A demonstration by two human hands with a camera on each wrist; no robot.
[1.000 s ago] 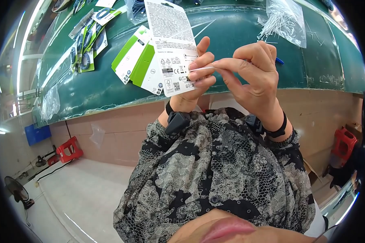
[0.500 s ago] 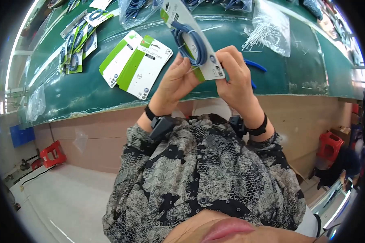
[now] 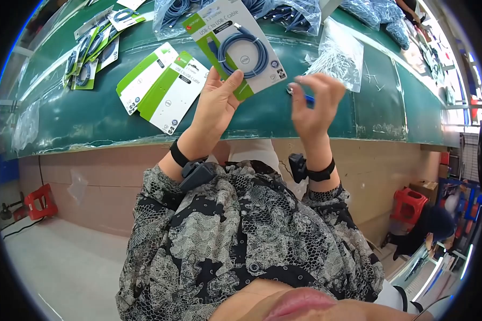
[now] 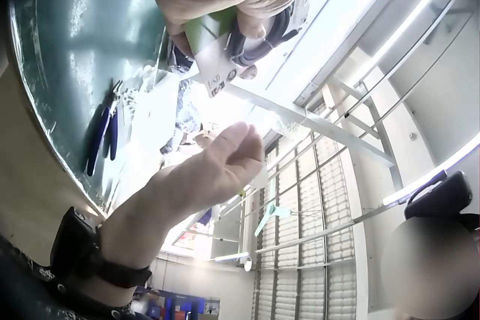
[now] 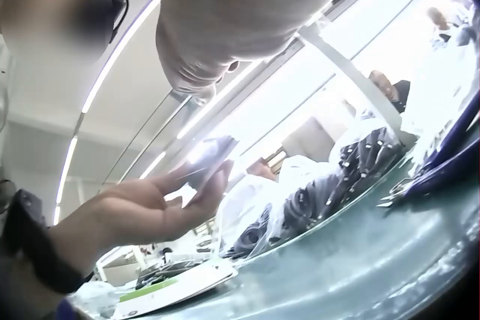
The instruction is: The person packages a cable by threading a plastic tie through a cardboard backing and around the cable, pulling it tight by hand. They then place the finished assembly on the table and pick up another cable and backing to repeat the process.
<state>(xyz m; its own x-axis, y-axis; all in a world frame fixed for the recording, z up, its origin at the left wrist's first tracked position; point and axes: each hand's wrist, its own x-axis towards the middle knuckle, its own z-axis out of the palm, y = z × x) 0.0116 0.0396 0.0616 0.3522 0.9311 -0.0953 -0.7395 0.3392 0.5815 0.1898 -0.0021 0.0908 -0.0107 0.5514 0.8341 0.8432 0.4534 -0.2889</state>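
In the head view my left hand (image 3: 214, 107) grips the lower left edge of a green and white USB-C cable card (image 3: 268, 43), thumb on its front. A blue coiled cable (image 3: 231, 60) is fastened to that card, which faces up. My right hand (image 3: 318, 104) is apart from the card, thumb and fingers loosely curved with nothing seen between them. Just beside it, partly covered by the fingers, lies a pair of blue-handled cutting pliers (image 4: 105, 129) on the green table. The left wrist view shows the pliers whole.
Two bare cable cards (image 3: 183, 85) overlap on the table, left of my left hand. Finished-looking carded cables (image 3: 93, 48) are heaped farther left. A bag of white cable ties (image 3: 340, 53) lies at the right, and bags of blue cables (image 3: 294, 15) line the back.
The card was shown from its back, with my right hand pinching a thin white strip at its edge. It has turned cable side up, and my right hand has let go and moved right.
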